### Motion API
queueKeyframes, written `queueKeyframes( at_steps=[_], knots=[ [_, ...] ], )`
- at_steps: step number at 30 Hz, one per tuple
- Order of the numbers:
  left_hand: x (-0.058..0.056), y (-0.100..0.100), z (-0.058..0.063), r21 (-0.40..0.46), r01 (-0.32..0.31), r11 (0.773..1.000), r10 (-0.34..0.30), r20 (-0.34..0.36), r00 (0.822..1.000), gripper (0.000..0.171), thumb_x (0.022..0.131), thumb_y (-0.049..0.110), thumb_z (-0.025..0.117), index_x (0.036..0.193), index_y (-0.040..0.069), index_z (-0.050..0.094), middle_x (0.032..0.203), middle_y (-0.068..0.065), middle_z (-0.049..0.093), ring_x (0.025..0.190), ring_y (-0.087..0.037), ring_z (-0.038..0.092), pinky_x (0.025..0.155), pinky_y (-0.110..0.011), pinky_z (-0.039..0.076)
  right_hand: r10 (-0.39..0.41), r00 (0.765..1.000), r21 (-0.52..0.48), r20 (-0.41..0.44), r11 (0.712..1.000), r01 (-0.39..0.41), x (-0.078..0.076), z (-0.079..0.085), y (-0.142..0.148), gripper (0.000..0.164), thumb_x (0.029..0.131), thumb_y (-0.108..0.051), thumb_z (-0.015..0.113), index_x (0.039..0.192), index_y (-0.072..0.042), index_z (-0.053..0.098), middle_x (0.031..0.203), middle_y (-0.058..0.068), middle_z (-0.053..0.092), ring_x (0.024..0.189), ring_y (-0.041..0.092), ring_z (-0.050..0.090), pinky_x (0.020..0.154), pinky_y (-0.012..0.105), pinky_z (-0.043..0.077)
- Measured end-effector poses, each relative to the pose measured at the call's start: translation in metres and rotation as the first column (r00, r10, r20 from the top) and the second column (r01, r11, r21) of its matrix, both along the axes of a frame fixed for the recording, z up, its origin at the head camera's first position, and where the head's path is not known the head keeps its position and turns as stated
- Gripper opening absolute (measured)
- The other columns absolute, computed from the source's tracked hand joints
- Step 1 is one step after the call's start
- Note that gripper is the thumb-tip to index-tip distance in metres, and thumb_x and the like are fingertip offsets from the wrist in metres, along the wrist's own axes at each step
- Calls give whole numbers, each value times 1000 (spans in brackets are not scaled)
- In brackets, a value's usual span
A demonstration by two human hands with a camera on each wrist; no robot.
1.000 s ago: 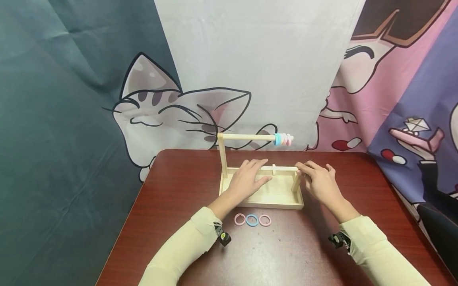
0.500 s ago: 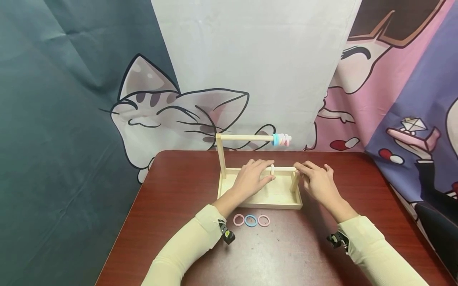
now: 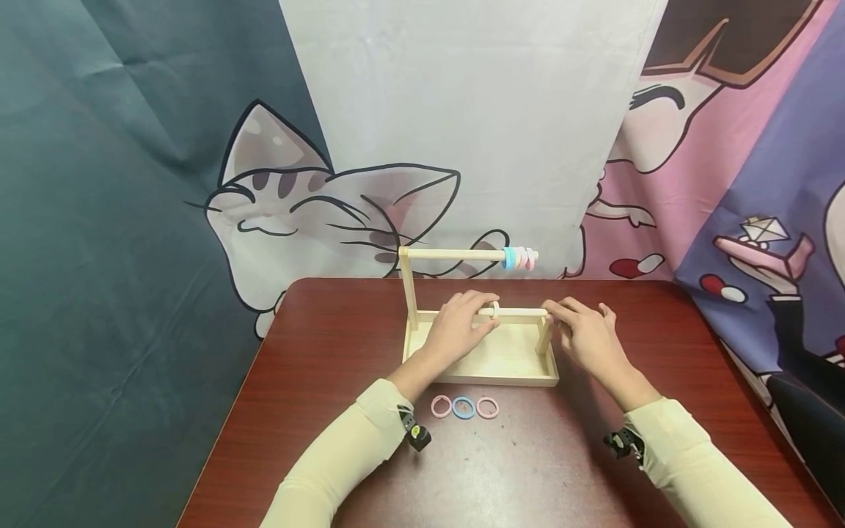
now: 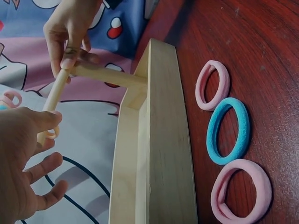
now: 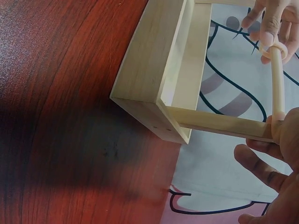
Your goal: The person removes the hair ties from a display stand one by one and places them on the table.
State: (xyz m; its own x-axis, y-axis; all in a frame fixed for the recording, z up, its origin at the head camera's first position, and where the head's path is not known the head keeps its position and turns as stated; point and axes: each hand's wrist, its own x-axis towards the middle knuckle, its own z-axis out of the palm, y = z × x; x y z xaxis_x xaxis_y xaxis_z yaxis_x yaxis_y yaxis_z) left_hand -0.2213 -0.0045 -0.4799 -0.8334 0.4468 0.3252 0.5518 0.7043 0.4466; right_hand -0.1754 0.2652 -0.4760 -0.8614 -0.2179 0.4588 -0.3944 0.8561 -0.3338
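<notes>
My left hand (image 3: pixel 458 323) pinches a cream hair tie (image 3: pixel 496 309) that encircles the lower wooden rod (image 3: pixel 521 312), its thumb and fingertips on the ring. At the rod's right end, my right hand (image 3: pixel 587 334) grips the joint where the rod meets its short post (image 5: pixel 219 123). Both belong to a pale wooden stand with a shallow tray base (image 4: pixel 166 135). On the taller upper rod (image 3: pixel 455 254), a blue hair tie (image 3: pixel 509 258) sits bunched with several pink and pale ones near the free end.
In front of the tray, a pink hair tie (image 4: pixel 225 84), a blue one (image 4: pixel 244 126) and another pink one (image 4: pixel 265 191) lie in a row on the dark red table (image 3: pixel 343 337). A printed cloth (image 3: pixel 488 110) hangs behind the table.
My left hand first moved right to the cream hair tie, then shifted slightly left along the lower rod with it. The right hand stays at the rod's end.
</notes>
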Motion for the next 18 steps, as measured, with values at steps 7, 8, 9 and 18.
queueKeyframes(
  at_steps=[7, 8, 9, 18],
  knots=[
    [1, -7, -2, 37, -36, 999, 36, -1, 999, 46, 100, 36, 83, 143, 27, 71, 130, 7, 78, 109, -15, 71, 93, -42, 54, -1, 1000, 1, -1, 1000, 1, 0, 0, 0, 44, 93, 10, 69, 128, -16, 77, 106, 6, 75, 91, 33, 77, 107, 90, 30],
    [1, -8, -2, 38, -39, 999, 39, -2, 999, 46, 100, 36, 83, 143, 27, 71, 130, 8, 78, 109, -15, 72, 93, -42, 54, -1, 1000, 2, -1, 1000, 1, 0, 0, 0, 44, 94, 9, 70, 128, -16, 77, 106, 6, 75, 91, 33, 77, 107, 90, 30],
    [1, -9, -2, 41, -40, 998, 41, -2, 999, 46, 100, 35, 84, 143, 27, 71, 130, 7, 78, 109, -15, 72, 94, -42, 54, -2, 1000, 4, -1, 1000, 2, -1, 0, 0, 43, 94, 9, 70, 128, -16, 77, 106, 6, 76, 91, 33, 77, 107, 90, 30],
    [0, -18, -5, 73, -51, 996, 52, -18, 998, 45, 100, 36, 83, 143, 28, 71, 129, 6, 76, 106, -13, 71, 91, -40, 54, -11, 1000, 10, 8, 1000, 11, 0, 0, 0, 42, 95, 8, 71, 128, -17, 77, 106, 7, 76, 91, 34, 77, 107, 90, 31]
  ],
)
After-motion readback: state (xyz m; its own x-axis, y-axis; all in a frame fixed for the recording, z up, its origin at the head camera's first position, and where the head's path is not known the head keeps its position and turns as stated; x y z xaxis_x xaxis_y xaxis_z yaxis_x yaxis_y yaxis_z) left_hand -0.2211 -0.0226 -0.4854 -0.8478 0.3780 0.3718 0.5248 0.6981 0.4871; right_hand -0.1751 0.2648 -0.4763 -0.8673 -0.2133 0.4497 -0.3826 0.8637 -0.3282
